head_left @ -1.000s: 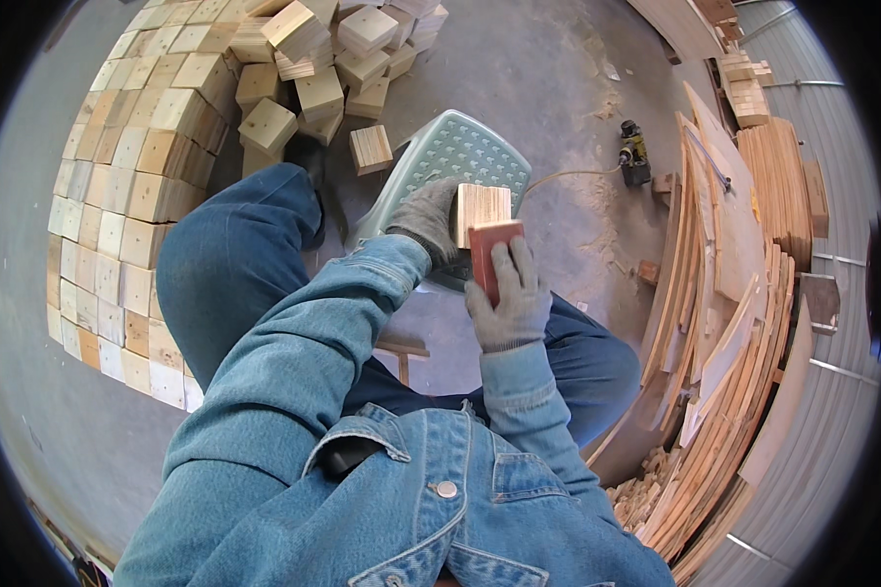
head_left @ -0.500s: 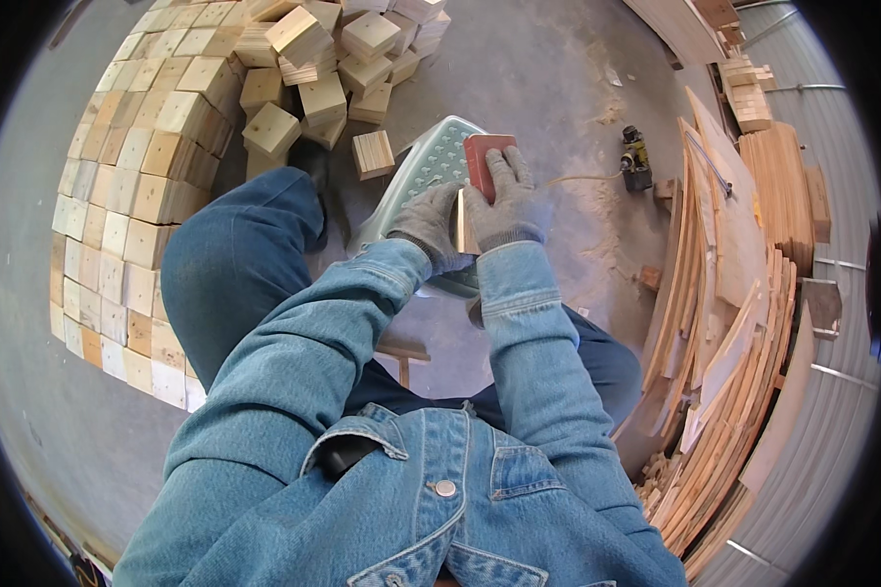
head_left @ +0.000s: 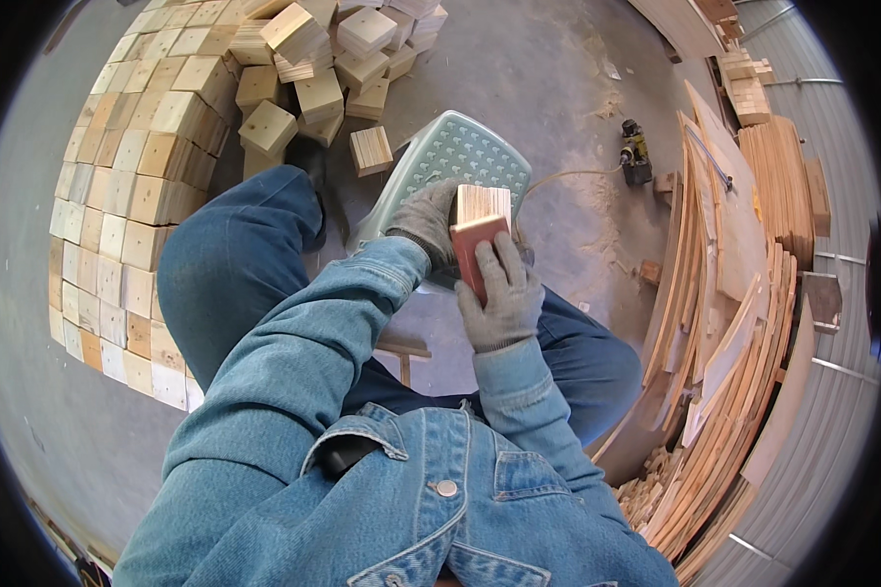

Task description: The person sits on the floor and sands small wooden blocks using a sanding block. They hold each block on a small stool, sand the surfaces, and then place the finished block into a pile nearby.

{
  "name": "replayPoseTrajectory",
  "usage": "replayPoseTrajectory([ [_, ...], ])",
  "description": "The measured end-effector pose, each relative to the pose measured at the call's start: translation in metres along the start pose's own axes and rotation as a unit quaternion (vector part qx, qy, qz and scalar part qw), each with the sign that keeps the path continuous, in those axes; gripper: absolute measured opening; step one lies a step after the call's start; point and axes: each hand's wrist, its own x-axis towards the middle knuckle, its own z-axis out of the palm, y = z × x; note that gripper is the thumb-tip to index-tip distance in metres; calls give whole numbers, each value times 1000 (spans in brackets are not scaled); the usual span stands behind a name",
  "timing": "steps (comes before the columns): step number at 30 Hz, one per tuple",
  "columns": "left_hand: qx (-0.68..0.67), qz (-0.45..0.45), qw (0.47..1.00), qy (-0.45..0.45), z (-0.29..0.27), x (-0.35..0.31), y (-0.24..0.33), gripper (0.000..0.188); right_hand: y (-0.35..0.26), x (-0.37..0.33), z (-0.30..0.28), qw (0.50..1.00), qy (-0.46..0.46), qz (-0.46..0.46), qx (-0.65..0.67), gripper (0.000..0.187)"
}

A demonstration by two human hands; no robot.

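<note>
My left hand point(head_left: 427, 223), in a grey glove, grips a pale layered wooden block point(head_left: 486, 202) from its left side. The block is over the light green plastic stool point(head_left: 450, 149) between my knees; whether it rests on the stool I cannot tell. My right hand point(head_left: 505, 301), gloved too, holds a flat reddish-brown sanding block point(head_left: 472, 243). Its fingers lie over the right part of the sanding block, and the thumb is at the near edge. The sanding block is tilted against the near side of the wooden block.
Stacked wooden blocks point(head_left: 127, 201) form a wide wall at my left, with loose blocks point(head_left: 318, 95) heaped beyond it. One block point(head_left: 371, 151) lies by the stool. To the right are a cordless drill point(head_left: 635, 155), a cord point(head_left: 573, 174) and piled boards point(head_left: 729, 342).
My right hand has drawn the sanding block toward me, from the far side of the wooden block to its near side. The wooden block's layered face now shows. My left hand has barely moved.
</note>
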Motion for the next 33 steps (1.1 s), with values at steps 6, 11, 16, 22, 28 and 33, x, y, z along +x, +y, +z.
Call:
replayPoseTrajectory([
  [6, -17, 24, 999, -16, -11, -5, 18, 90, 26, 107, 40, 996, -11, 86, -20, 62],
  [11, 46, -5, 999, 6, -8, -7, 14, 97, 29, 114, 45, 995, -30, 87, -40, 65],
  [16, -29, 29, 999, -7, -3, 3, 2, 83, 13, 26, 11, 999, -7, 33, 1, 67],
  [22, -3, 2, 1000, 6, -4, -1, 10, 81, 8, -31, -3, 999, -10, 34, 6, 66],
  [28, 17, 9, 1000, 10, -6, -2, 10, 88, 19, 51, 14, 999, -11, 50, -5, 63],
  [33, 22, -16, 1000, -13, -12, -6, 25, 95, 53, 112, 34, 989, -16, 143, 37, 67],
])
